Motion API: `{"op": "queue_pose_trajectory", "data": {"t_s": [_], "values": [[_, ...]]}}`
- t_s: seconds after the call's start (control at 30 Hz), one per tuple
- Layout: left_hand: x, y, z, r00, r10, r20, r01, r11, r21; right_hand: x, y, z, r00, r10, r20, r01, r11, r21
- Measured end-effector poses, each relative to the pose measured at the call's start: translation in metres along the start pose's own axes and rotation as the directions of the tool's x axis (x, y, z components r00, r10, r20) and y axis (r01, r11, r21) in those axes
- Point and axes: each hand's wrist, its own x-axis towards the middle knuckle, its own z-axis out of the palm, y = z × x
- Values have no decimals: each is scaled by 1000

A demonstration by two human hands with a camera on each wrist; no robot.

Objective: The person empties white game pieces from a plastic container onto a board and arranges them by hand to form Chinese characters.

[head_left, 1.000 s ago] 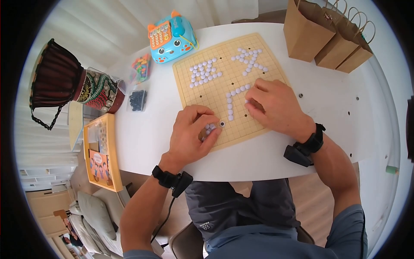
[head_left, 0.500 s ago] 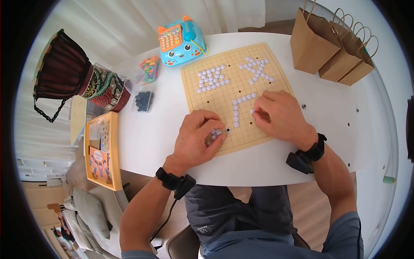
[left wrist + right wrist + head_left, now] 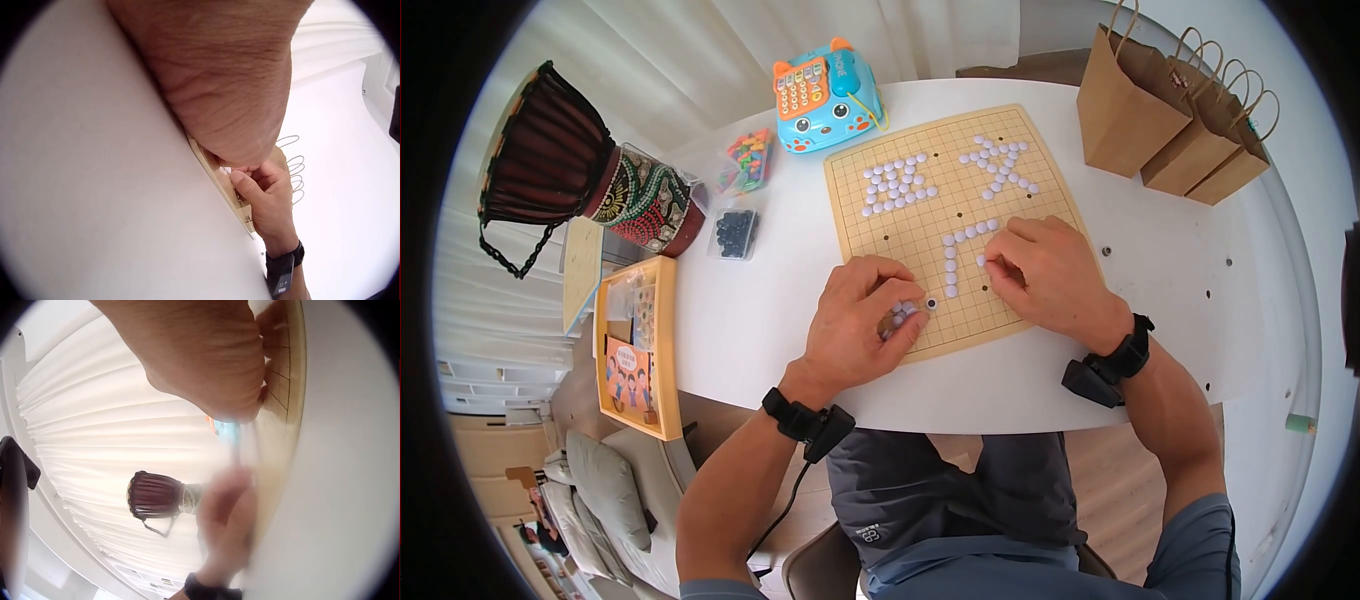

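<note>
A square wooden board point(image 3: 870, 228) with a grid lies on the white table. White round pieces form two dense groups along its far part, and an angled line of pieces point(image 3: 950, 265) stands nearer. My left hand point(image 3: 860, 320) curls round a cluster of white pieces point(image 3: 902, 313) at the near left corner; a small white ring with a dark centre point(image 3: 931, 303) lies beside its fingertips. Thumb and fingers of my right hand point(image 3: 1050, 275) pinch a white piece point(image 3: 981, 261) just right of the line. In the left wrist view, the right hand point(image 3: 269, 200) is low over the board.
Beyond the board stands a blue toy phone point(image 3: 828, 105). To the left are a box of coloured pieces point(image 3: 747, 160), a box of dark pieces point(image 3: 735, 234), a drum point(image 3: 640, 205) and a wooden tray point(image 3: 665, 345). Paper bags point(image 3: 1130, 105) stand at the far right.
The head view has shifted, so the board appears lower and further right. Against the board, my right hand and its piece have moved slightly left; the left hand stays round its cluster.
</note>
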Motion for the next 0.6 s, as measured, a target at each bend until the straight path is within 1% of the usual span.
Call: {"op": "queue_pose_trajectory", "data": {"t_s": [0.23,0.3,0.4,0.6], "values": [[-1,0,-1,1000,-2,12,2,1000,0,0,2,2,1000,-9,-20,9,1000,-9],[-1,-1,0,1000,-2,14,2,1000,0,-1,4,2,997,-79,-11,79,995,55],[0,1,0,1000,-6,13,6,1000,0,0,-4,2,998,-62,-19,63,994,84],[1,3,-2,1000,-5,31,5,1000,12,-2,-5,5,996,-79,31,78,996,40]]}}
